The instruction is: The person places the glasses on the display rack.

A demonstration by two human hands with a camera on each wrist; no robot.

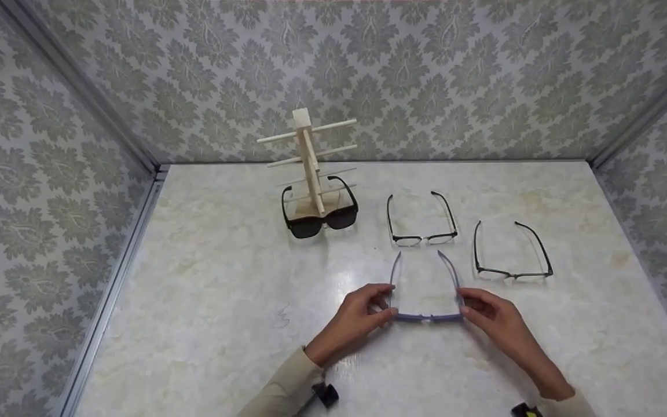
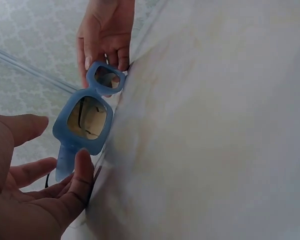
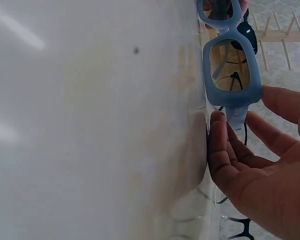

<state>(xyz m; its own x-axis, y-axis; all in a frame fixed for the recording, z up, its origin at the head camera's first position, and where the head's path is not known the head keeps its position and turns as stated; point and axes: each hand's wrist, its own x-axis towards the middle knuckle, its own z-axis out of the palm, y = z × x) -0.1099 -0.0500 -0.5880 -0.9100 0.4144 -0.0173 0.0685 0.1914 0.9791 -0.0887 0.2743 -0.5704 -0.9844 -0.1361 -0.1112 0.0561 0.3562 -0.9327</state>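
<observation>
Blue-framed glasses [image 1: 413,318] with tinted lenses are low over the near part of the table, temples pointing away. My left hand [image 1: 362,313] is at their left hinge, fingers about the temple and thumb by the frame's corner. At the opposite hinge, my right hand [image 1: 494,317] holds the frame between thumb and curled fingers. Both wrist views show the blue front face on, with the left hand [image 2: 50,185] and right hand [image 3: 270,150] at its ends. Just beyond lie black half-rim glasses [image 1: 454,223], and a similar dark pair [image 1: 546,260] rests to the right.
A wooden eyewear stand [image 1: 310,162] with several crossbars stands at the back, left of the middle. Black sunglasses [image 1: 307,227] sit at its lowest part. Patterned walls [image 1: 333,69] enclose the marbled table [image 1: 206,278] at the back and sides.
</observation>
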